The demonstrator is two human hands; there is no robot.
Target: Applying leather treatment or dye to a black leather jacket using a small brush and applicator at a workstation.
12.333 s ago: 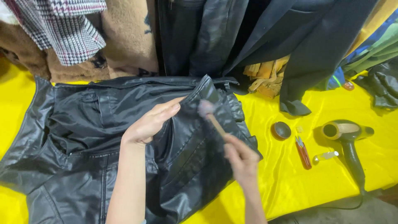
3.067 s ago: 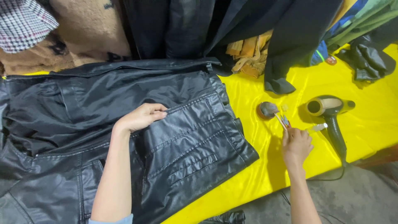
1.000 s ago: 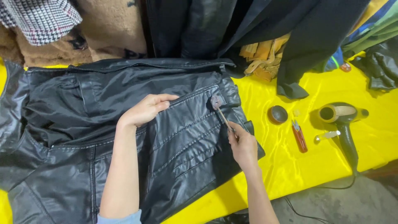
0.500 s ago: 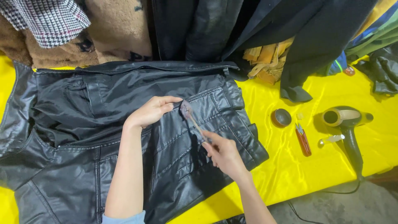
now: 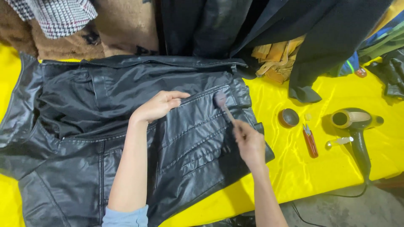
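A black leather jacket [image 5: 84,126] lies spread flat on a yellow cloth-covered table [image 5: 336,168]. My left hand [image 5: 158,106] rests palm down on the jacket's front panel, fingers together, holding the leather flat. My right hand [image 5: 249,142] grips the handle of a small brush [image 5: 221,103], whose soft head touches the jacket near its upper right corner, just right of my left fingertips.
On the yellow cloth to the right lie a small round tin [image 5: 288,117], a red-handled tool [image 5: 310,141], a small white item [image 5: 339,143] and a dark hair dryer [image 5: 355,126] with its cord. Dark coats [image 5: 269,25], a checked garment [image 5: 59,17] and brown fleece [image 5: 67,42] hang behind.
My right hand went to the tin with the brush, came back to the jacket, swept it left toward my left hand, and has now drawn it back right to the jacket's upper right corner.
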